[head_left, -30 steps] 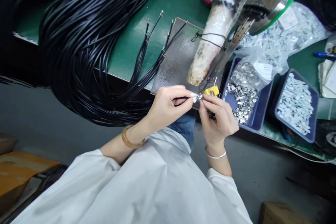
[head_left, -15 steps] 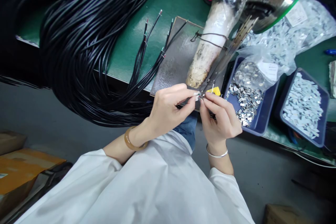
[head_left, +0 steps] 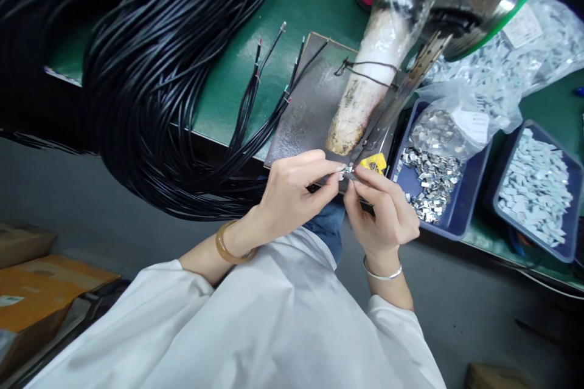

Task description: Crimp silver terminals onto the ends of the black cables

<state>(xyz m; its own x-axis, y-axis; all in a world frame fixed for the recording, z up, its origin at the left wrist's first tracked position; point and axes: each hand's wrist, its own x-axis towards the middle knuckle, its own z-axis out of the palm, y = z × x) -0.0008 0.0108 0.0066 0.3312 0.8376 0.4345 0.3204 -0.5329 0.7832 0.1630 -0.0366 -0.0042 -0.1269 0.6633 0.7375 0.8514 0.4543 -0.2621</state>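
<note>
My left hand (head_left: 296, 185) is closed in a pinch on the end of a black cable (head_left: 320, 181). A tiny shiny bit, too small to name, shows at its fingertips. Close against it from the right is my right hand (head_left: 385, 203), fingers curled together at the tip; what they hold, if anything, is too small to make out. Both hands meet over the front edge of a dark metal plate (head_left: 303, 124), just below the scorched tip of a white wrapped tube (head_left: 360, 97). A yellow piece (head_left: 374, 163) lies beside the right fingertips.
A thick bundle of black cables (head_left: 150, 79) hangs over the green table (head_left: 228, 91) at left. A blue tray (head_left: 456, 219) with small metal pieces and another tray (head_left: 570, 219) with pale pieces stand at right. Plastic bags (head_left: 493, 97) lie behind them.
The view has shifted slightly, so the table things sit a little further right and lower. My right thumb has come a little away from the index fingertip; the left hand keeps its pinch.
</note>
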